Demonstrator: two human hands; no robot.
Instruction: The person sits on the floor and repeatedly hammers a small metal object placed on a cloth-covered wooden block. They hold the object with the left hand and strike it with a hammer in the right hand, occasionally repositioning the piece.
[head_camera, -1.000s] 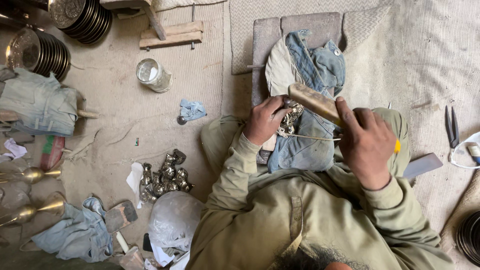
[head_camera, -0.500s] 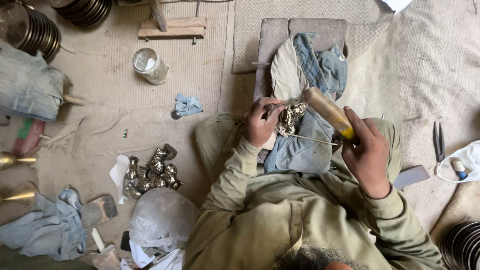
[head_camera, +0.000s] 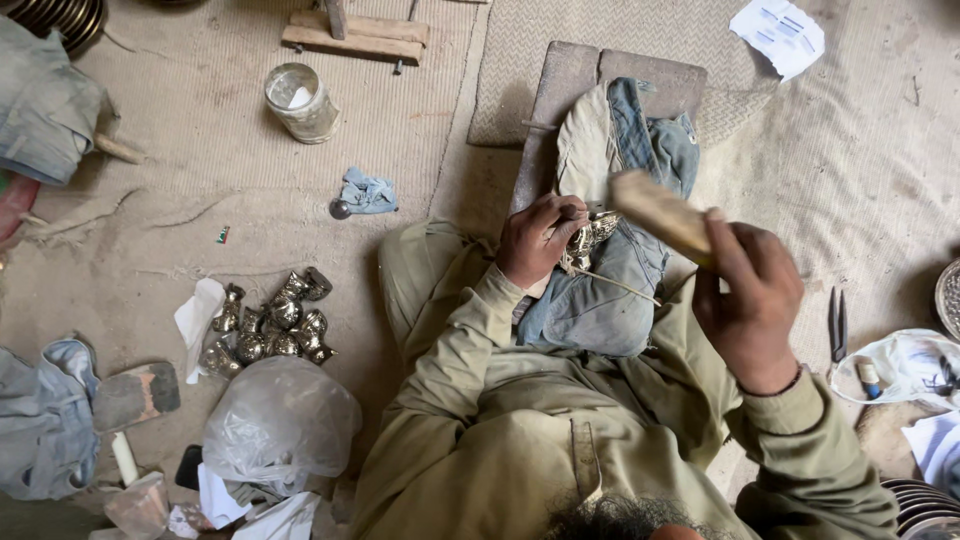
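Fingers of the left hand (head_camera: 537, 240) pinch a small metal piece (head_camera: 592, 232) against the denim pad (head_camera: 610, 290) on the lap; the right hand (head_camera: 748, 298), right of the pad, grips a wooden mallet (head_camera: 660, 213) raised above the piece
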